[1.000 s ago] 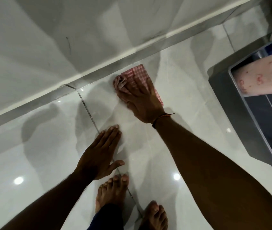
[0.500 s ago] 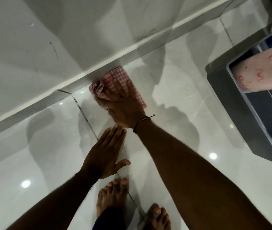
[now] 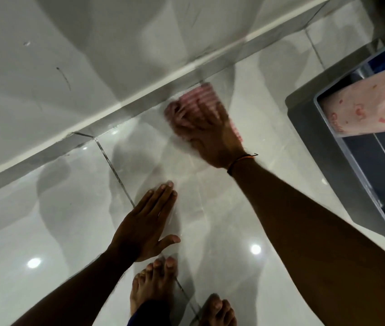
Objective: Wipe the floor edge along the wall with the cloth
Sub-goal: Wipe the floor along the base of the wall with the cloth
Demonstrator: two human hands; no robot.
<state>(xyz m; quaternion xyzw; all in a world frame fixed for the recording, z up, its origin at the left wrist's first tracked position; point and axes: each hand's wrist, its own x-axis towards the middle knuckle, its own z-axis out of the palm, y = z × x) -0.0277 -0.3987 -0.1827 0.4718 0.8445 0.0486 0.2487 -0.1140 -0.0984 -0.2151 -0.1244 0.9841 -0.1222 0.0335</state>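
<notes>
A red-and-white checked cloth (image 3: 199,97) lies on the glossy white floor tiles, right against the grey skirting strip (image 3: 125,114) at the foot of the wall. My right hand (image 3: 206,131) presses down on the cloth with fingers spread over it; hand and cloth are motion-blurred. An orange thread circles that wrist. My left hand (image 3: 145,223) rests flat on the floor with its fingers together, palm down and holding nothing, nearer to me and left of the cloth.
A dark grey plastic crate (image 3: 342,161) stands on the floor at right, with a pink patterned roll (image 3: 363,109) lying across it. My bare feet (image 3: 154,288) are at the bottom centre. A dark grout line (image 3: 114,170) runs diagonally across the tiles.
My right hand first swept the cloth left along the skirting, then back to the right, where it is now blurred. My left hand stayed planted on the floor.
</notes>
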